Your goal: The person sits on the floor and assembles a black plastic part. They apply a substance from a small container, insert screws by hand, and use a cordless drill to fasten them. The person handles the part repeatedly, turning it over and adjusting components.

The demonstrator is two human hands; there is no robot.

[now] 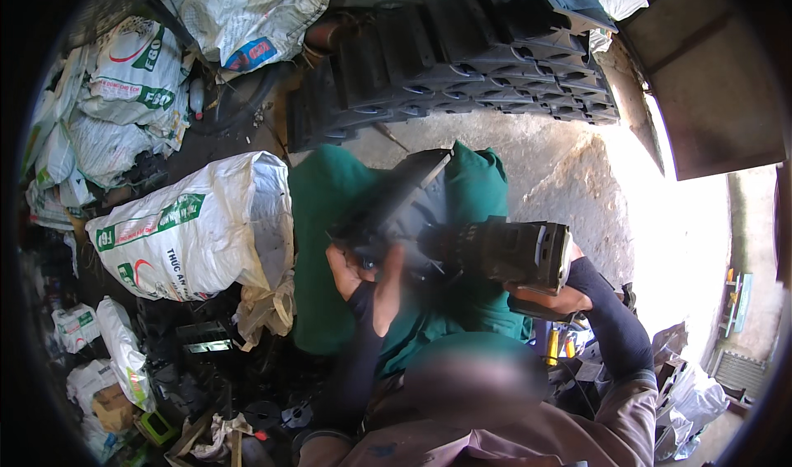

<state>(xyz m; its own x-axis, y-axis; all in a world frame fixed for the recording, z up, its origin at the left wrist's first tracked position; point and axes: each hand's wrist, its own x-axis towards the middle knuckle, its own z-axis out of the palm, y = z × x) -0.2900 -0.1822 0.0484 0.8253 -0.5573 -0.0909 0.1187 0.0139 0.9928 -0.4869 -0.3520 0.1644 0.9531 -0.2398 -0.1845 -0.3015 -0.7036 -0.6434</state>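
Head view: you look down on both your hands over your lap, where green cloth [326, 252] covers your legs.
Left arm: it comes up from the lower edge in a dark sleeve, the wrist bent so your left hand [367, 281] turns its thumb side toward the other hand.
Left grasp: your fingers and thumb close on the near end of a dark part [404, 191]; blur hides the exact contact.
Right arm: your elbow stands out to the side, the forearm angling inward, and your right hand [551, 299] sits palm-in under a boxy tool [524, 257].
Right grasp: your fingers wrap the tool's underside, its nose pointing toward your left hand.
Dark part: black and broad, it lies tilted above your left hand, reaching away from you over the cloth, with a pale, straight far edge and a greyish sheen. Whether the tool's nose touches it, you cannot tell.
Tool: dark and scuffed-looking, with a squared rear end near your right wrist.
Sack: a white sack [181, 224] lies open-mouthed left of your left hand.
Stacked pieces: black ridged pieces [445, 63] stand beyond both hands.
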